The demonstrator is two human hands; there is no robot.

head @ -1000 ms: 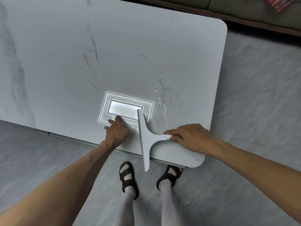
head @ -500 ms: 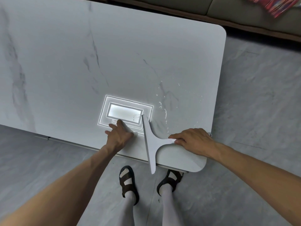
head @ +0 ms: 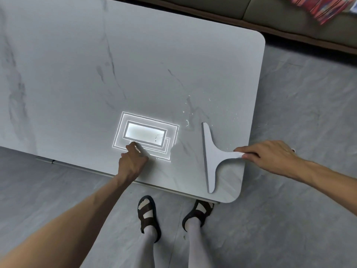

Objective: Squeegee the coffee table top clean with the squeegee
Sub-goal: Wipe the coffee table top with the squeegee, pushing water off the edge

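Note:
A pale grey T-shaped squeegee (head: 211,157) lies blade-down on the white marble coffee table top (head: 135,74), near its front right corner. My right hand (head: 268,157) grips the end of its handle, fingers curled round it. The blade runs front to back, its near end close to the table's front edge. Small white droplets (head: 190,117) dot the surface just beyond and left of the blade. My left hand (head: 133,161) rests on the table near the front edge, fingers pressing the surface beside a bright rectangular light reflection (head: 144,134).
Grey tiled floor (head: 299,122) surrounds the table. My feet in dark sandals (head: 148,213) stand just below the front edge. A sofa (head: 289,16) with a red patterned cloth (head: 318,6) runs along the back right.
The squeegee has slid to the right across the table, drawn by my right hand toward the right edge. My left hand has stayed in place.

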